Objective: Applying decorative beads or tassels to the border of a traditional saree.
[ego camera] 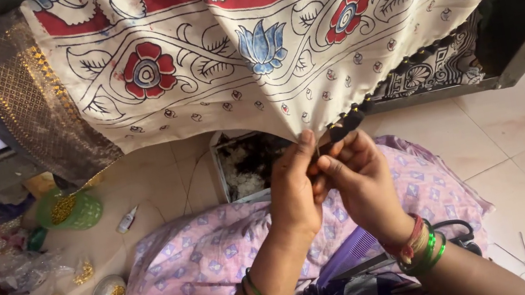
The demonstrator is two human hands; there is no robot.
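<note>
Two hands meet at the low corner of the cloth (274, 46), just where its hem dips to a point above the lap. The left hand (295, 192) is pinched shut on that hem, thumb and fingers pressed tight, wrist banded in green bangles. The right hand (360, 181) is curled close against it, fingertips nipping something fine, a thread or needle perhaps, too small to tell. A dark tassel (346, 123) hangs at the hem right above the right fingers, one of a row of dark beads running up the edge to the right. It looks like edging work, mid-stitch or mid-knot; the next move would call for a steady pinch and a small, tight pull. The hem's long axis runs up to the right, its corner pointing down at the hands.
</note>
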